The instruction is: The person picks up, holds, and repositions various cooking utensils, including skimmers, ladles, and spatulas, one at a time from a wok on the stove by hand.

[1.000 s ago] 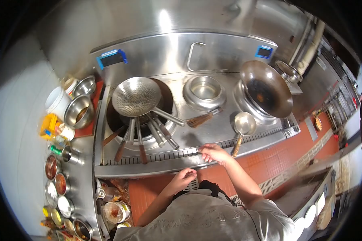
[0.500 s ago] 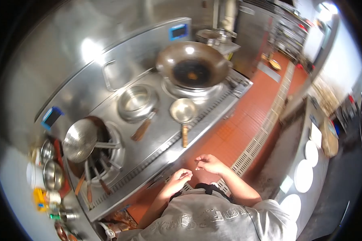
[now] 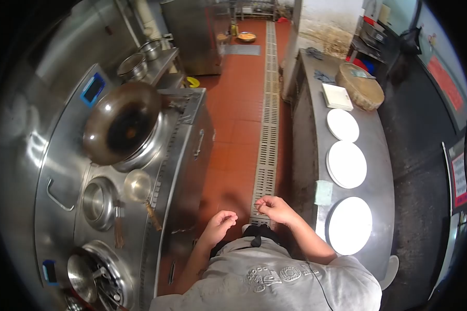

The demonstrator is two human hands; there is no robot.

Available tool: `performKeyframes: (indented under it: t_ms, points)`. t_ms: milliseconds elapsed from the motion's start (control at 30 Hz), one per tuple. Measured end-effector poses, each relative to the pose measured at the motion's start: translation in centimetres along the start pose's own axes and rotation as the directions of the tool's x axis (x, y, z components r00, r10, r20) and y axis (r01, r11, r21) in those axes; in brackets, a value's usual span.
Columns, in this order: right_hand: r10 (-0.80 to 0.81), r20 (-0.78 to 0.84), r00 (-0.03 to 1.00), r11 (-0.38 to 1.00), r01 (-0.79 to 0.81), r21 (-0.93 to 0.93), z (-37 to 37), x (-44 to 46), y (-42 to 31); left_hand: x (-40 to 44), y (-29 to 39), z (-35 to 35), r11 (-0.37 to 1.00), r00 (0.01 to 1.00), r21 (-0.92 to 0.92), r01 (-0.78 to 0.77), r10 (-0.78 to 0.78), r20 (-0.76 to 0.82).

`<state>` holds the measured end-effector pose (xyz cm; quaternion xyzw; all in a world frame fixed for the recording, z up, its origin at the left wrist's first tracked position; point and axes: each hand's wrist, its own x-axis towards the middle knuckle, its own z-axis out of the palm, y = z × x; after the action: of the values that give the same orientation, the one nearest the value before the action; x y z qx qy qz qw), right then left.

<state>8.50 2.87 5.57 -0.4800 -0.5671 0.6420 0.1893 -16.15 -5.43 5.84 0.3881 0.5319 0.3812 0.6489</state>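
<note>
Held in front of my waist, my left hand (image 3: 221, 227) has its fingers curled towards the thumb, and I see nothing in it. My right hand (image 3: 276, 210) faces it across a small gap, fingers bent in and thumb close to them, with no object visible there. Neither hand touches a surface. On the steel stove to my left lies a ladle (image 3: 138, 185) with a wooden handle, beside a brush (image 3: 119, 230) and a round metal pot (image 3: 94, 202). Beyond them a large wok (image 3: 122, 123) sits tilted on its burner.
Along the counter (image 3: 308, 103) on my right stand white round plates (image 3: 349, 225), a pale folded cloth (image 3: 324, 192), square white dishes (image 3: 337, 97) and a round chopping block (image 3: 360, 88). A drain grate (image 3: 267, 129) runs down the red tiled floor (image 3: 233, 124). A strainer (image 3: 81, 280) is at lower left.
My view has turned right: the stove has shifted to the left side, and the aisle and plate counter have come into fuller view. Both hands stay in front of my waist, similarly curled.
</note>
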Motion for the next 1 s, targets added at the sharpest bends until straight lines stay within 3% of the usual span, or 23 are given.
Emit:
performKeyframes:
  t_ms: [133, 333, 667, 800, 900, 1000]
  points:
    - [-0.003, -0.128, 0.992, 0.998, 0.01, 0.054, -4.5, -0.4, 0.8, 3.9, 1.5, 2.6, 0.998, 0.997, 0.06, -0.012, 0.007, 0.083]
    - [0.014, -0.228, 0.974, 0.99, 0.019, 0.143, -7.8, 1.4, 1.1, 7.7, 3.8, 2.6, 0.986, 0.994, 0.159, 0.047, -0.061, 0.087]
    - [0.044, -0.356, 0.933, 0.96, 0.059, 0.274, -11.2, 8.7, -0.1, 19.4, 7.1, -1.8, 0.997, 0.986, 0.06, 0.045, -0.054, 0.155]
    - [0.139, -0.427, 0.894, 0.963, -0.023, 0.267, -13.5, 12.3, -2.0, 26.2, 11.4, -3.1, 0.995, 0.976, 0.087, -0.056, 0.036, 0.217]
    - [0.2, -0.338, 0.919, 0.94, -0.083, 0.332, -14.8, 16.1, -6.4, 29.7, 16.0, -4.7, 0.989, 0.961, 0.003, -0.149, 0.144, 0.236]
    - [0.158, -0.3, 0.941, 0.977, -0.105, 0.188, -16.5, 22.3, -8.8, 31.8, 18.4, -8.2, 0.989, 0.977, -0.03, -0.148, 0.151, 0.153]
